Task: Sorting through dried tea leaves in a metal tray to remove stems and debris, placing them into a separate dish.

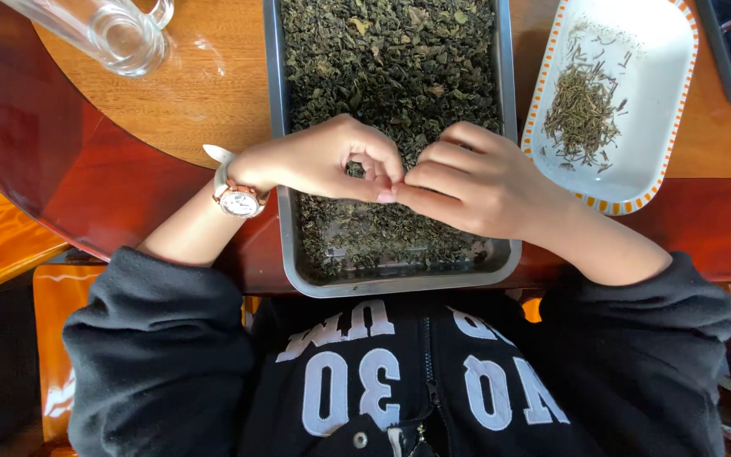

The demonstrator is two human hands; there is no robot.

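We are pinching a bit of leaf between our left hand [323, 161] and right hand [475, 182] over the metal tray [294, 254] of mostly unsorted tea leaves [391, 59], with few stems [584, 114] lying in the white dish [662, 51] beside that tray.

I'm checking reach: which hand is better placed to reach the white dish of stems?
Probably the right hand: it lies nearer the white dish; the left hand sits across the tray.

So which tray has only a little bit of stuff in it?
The white dish with the orange striped rim, beside the right hand. It holds just a small pile of thin stems, while the grey metal tray under both hands is covered with dark dried leaves.
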